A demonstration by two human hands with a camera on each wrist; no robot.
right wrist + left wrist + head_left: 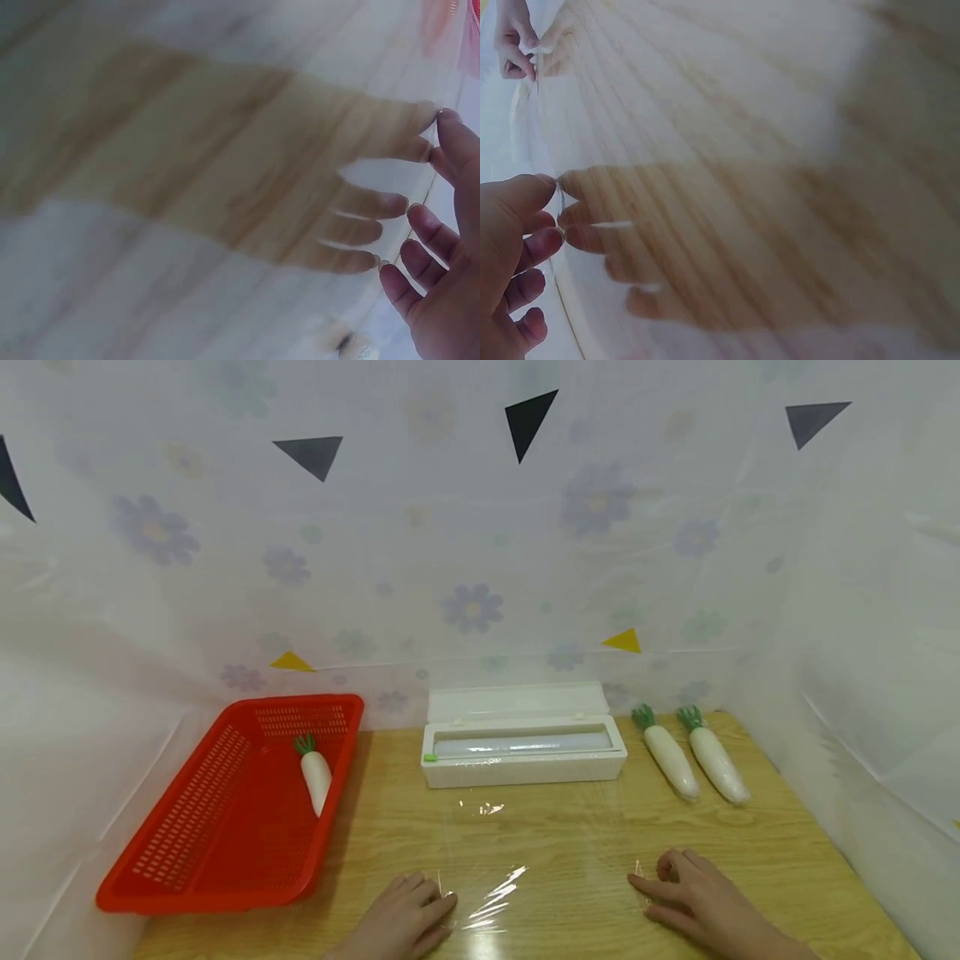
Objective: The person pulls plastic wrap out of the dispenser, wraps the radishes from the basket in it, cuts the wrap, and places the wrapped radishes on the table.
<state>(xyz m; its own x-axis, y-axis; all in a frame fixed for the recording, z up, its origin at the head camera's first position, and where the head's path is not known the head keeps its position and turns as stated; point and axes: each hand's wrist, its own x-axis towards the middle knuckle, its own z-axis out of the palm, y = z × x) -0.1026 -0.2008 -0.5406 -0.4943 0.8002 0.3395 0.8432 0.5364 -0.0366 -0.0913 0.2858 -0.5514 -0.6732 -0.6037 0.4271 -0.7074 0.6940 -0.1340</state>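
Note:
A clear sheet of cling film (498, 881) stretches from a white dispenser box (525, 770) toward me, over the wood-grain table. My left hand (405, 917) pinches the sheet's near left corner between thumb and fingers. At the near right corner, my right hand (696, 897) pinches the film too. The left wrist view shows the left hand (514, 247) gripping the film edge, its reflection on the shiny sheet (720, 232). In the right wrist view, the right hand's (442, 232) thumb and index finger hold the edge; its other fingers are spread. Inside the open-lidded dispenser lies a film roll (525, 743).
A red plastic basket (315, 860) stands at the left with one white radish (317, 781) inside. Two more white radishes with green tops, a nearer-to-box one (671, 762) and an outer one (718, 764), lie right of the dispenser. Flower-patterned curtains (480, 543) enclose the table.

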